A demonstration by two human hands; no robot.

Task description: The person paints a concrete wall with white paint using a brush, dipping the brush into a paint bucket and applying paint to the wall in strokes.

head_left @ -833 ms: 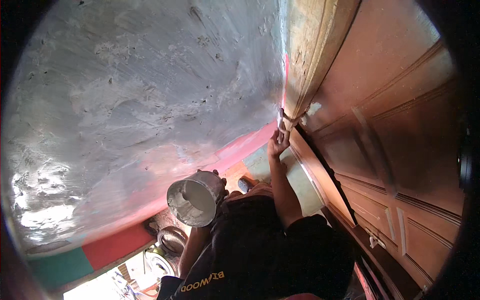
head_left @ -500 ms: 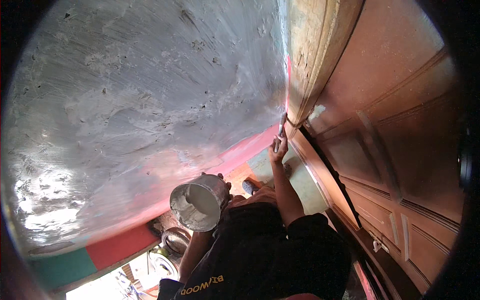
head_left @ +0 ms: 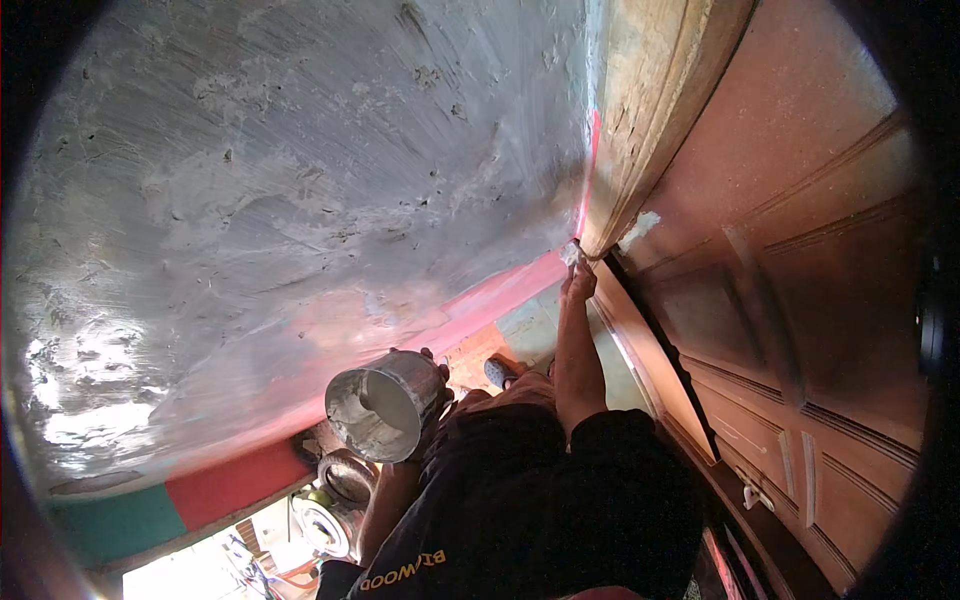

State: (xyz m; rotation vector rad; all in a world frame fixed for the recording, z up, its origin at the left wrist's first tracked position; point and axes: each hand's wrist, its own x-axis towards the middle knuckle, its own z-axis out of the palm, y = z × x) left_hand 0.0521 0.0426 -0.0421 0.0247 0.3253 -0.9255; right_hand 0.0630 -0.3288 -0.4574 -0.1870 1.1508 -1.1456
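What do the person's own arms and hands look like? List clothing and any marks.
Both forearms are bare and gloveless. The right hand has pale plaster smears at its fingertips. The left hand shows no rings or watch. A black short-sleeved shirt with yellow lettering covers the upper arms.

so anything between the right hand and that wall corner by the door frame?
Nothing visible. The right hand is already at the corner where the grey plastered wall meets the door frame. The left hand holds the metal pot lower down, apart from it.

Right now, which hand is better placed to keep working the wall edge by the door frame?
Right. The right hand is already at the wall corner beside the door frame, pressing a small tool there. The left hand is lower, occupied holding the metal can.
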